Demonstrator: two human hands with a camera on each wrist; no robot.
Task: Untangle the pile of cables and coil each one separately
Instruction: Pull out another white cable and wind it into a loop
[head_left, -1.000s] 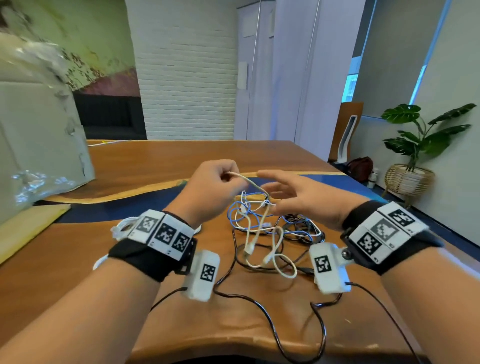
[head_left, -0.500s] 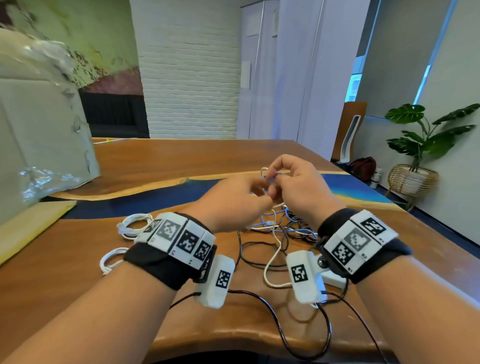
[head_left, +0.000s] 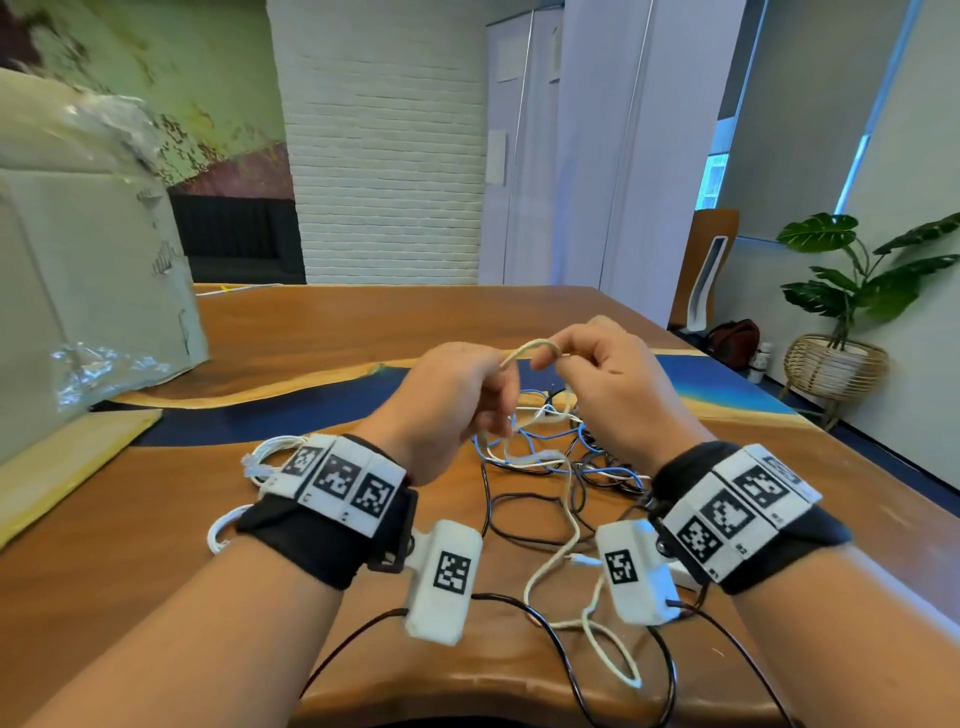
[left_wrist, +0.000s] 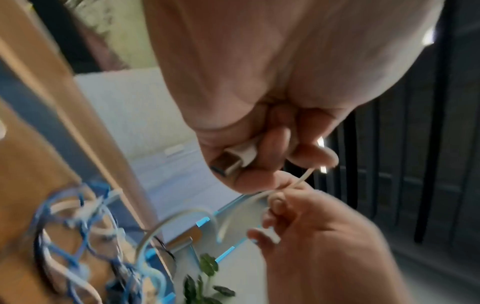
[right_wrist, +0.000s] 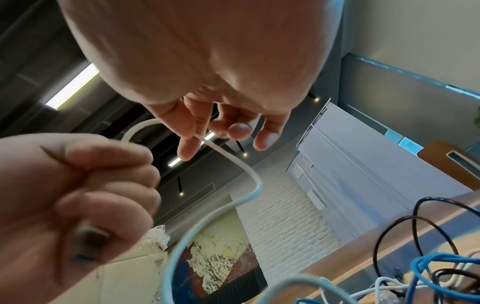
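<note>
At frame centre my left hand and right hand both pinch the cream cable, looped above the tangled pile

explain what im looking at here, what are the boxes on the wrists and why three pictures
A person is sorting cables by hand. One camera sits on the head, looking down at both hands; the white boxes on the wristbands are cameras that look along each hand at its fingers. On the wooden table lies a tangle of blue, black and white cables, with two white coils at the left. The left hand grips the cream cable and its USB plug; the right hand pinches the same cable.
</note>
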